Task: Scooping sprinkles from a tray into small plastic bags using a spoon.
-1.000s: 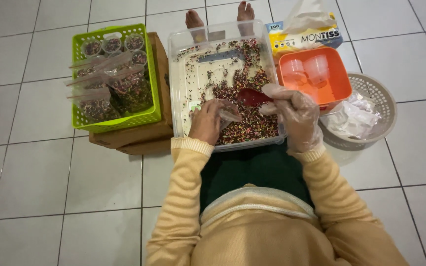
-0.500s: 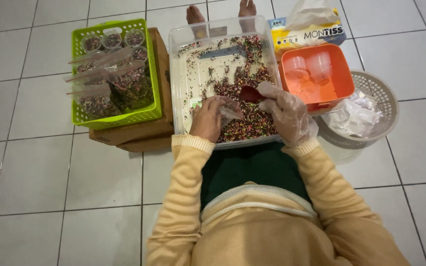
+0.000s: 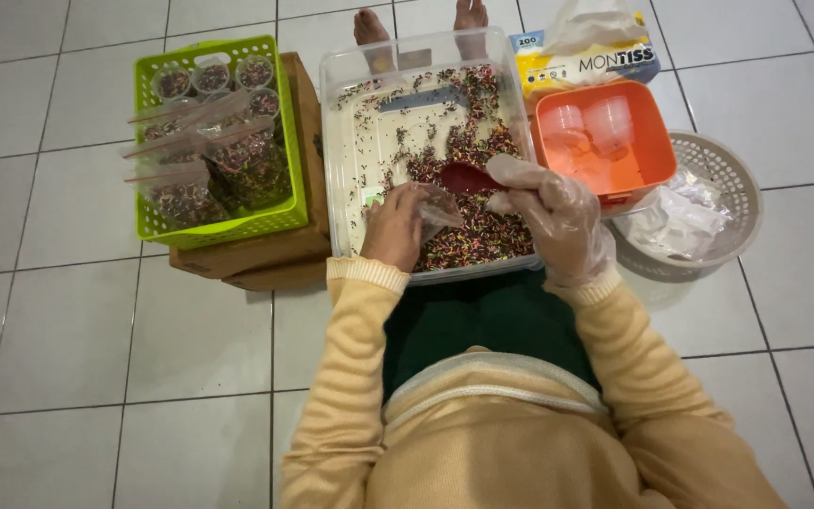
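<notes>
The person sat on the white tiled floor with a clear plastic tub in front of the knees. In the tub lay many small coloured sprinkles, thick on the near right part and thin on the far left part. The left hand was bare and was inside the tub; its fingers were closed on a small clear plastic bag, pinching it at the mouth. The right hand wore a thin transparent glove and was curled around the handle of a red scoop. The bowl of the scoop was just beside the mouth of the bag, above the sprinkles.

To the left of the tub stood a green basket on a brown wooden box. The basket held filled bags with red strips at the top, and some small round cups at the far end. To the right of the tub was an orange container with clear cups inside, and behind it a yellow tissue box. A grey round basket with crumpled plastic stood on the far right, touching the orange container. Two bare feet showed beyond the tub.
</notes>
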